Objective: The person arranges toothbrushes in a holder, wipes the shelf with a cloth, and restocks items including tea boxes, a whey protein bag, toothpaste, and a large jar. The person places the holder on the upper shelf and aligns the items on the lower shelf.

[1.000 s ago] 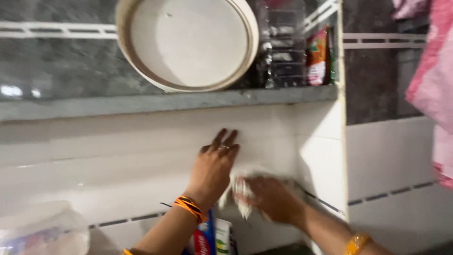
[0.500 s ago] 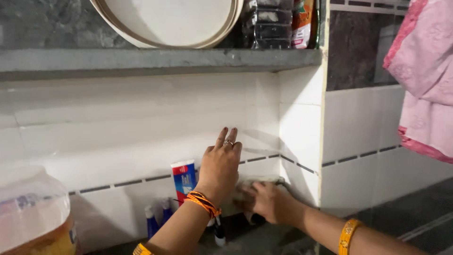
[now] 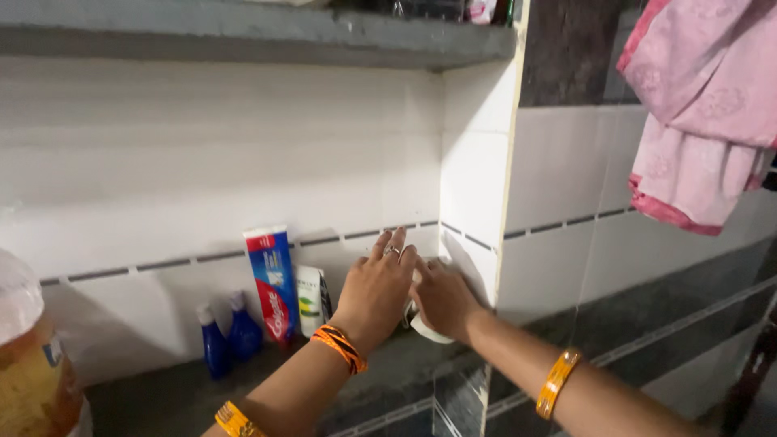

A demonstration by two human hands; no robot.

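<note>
Wiping step: right hand (image 3: 441, 298) clamps white cloth (image 3: 422, 326) against tiled wall (image 3: 243, 162) corner. Left hand (image 3: 376, 290) flat, fingers apart, braced on wall. Toothpaste (image 3: 273, 283) stands left.

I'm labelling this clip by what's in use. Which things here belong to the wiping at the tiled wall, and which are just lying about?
In use: left hand flat on the white tiled wall; right hand pressing a white cloth near the corner.

Lying about: toothpaste tube, small white tube, two blue bottles, plastic jar, pink cloth, shelf.
</note>
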